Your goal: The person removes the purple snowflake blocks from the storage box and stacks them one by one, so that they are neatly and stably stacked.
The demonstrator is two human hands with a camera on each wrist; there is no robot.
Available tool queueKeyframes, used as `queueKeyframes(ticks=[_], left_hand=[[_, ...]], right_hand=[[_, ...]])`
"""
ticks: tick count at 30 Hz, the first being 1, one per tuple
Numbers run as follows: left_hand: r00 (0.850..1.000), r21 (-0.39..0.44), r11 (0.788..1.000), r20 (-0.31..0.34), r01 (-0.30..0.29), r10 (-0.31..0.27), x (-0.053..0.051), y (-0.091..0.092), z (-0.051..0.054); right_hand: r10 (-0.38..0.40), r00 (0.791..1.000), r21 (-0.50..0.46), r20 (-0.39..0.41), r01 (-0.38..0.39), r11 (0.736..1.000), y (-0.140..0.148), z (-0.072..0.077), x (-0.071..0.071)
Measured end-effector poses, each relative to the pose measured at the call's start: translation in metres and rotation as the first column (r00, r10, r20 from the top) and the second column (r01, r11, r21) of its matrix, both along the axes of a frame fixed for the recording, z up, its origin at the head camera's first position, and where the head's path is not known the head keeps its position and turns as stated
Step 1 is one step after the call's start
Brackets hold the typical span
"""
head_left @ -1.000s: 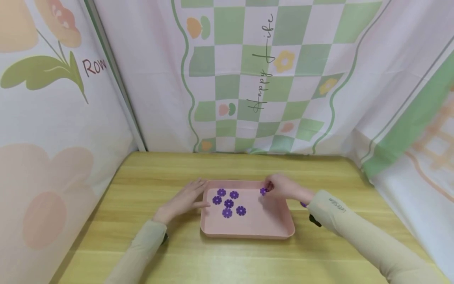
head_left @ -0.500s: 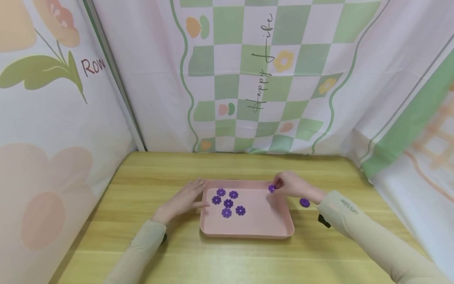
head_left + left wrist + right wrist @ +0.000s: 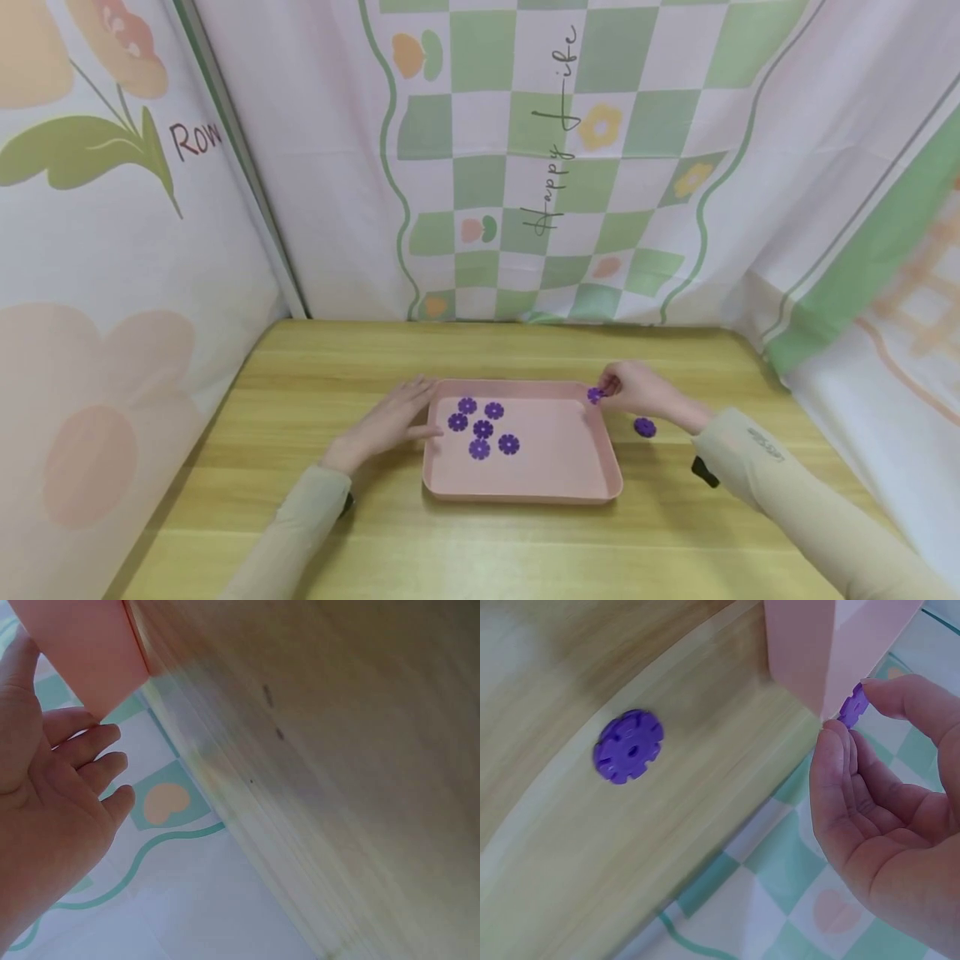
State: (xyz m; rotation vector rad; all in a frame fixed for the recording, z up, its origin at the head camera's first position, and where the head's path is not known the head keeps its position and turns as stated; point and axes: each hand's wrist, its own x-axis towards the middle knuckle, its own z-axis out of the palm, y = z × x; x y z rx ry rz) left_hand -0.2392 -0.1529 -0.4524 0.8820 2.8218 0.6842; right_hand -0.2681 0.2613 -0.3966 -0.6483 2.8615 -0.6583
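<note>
Purple disc (image 3: 854, 706) sat pinched between thumb and fingers of the right hand (image 3: 639, 388), at the far right corner of the pink tray (image 3: 555, 475); a loose disc (image 3: 645, 427) lay close by, nearer the person, on the bench (image 3: 525, 550). The left hand (image 3: 382, 419), fingers apart, touched the tray's left end.

Way lies free over right half of pink tray (image 3: 558, 458) and near tabletop (image 3: 525, 550); six purple discs (image 3: 483, 429) crowd tray's left, left hand (image 3: 385, 422) bars left wall, right hand (image 3: 637, 391) far right corner.
</note>
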Motion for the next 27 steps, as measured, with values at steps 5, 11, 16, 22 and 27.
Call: queueKeyframes(ticks=[5, 11, 16, 22, 27], left_hand=[[1.0, 0.002, 1.0, 0.014, -0.003, 0.003, 0.0, 0.0, 0.001], [1.0, 0.003, 1.0, 0.007, -0.006, 0.006, -0.001, 0.0, -0.003], [1.0, 0.003, 1.0, 0.012, -0.003, 0.003, -0.001, 0.0, -0.003], [1.0, -0.008, 1.0, -0.009, 0.005, -0.005, 0.0, 0.0, -0.002], [1.0, -0.002, 1.0, -0.016, 0.007, -0.007, 0.0, 0.0, -0.001]], right_hand=[[-0.005, 1.0, -0.006, -0.009, 0.005, 1.0, 0.009, -0.002, 0.003], [-0.03, 0.999, -0.008, -0.01, 0.03, 1.0, 0.021, -0.006, 0.005], [-0.051, 0.999, -0.005, 0.011, 0.052, 0.999, 0.03, -0.01, 0.008], [-0.075, 0.997, 0.0, 0.009, 0.075, 0.997, 0.041, -0.016, 0.011], [-0.106, 0.994, 0.013, 0.015, 0.105, 0.994, 0.049, -0.02, 0.013]])
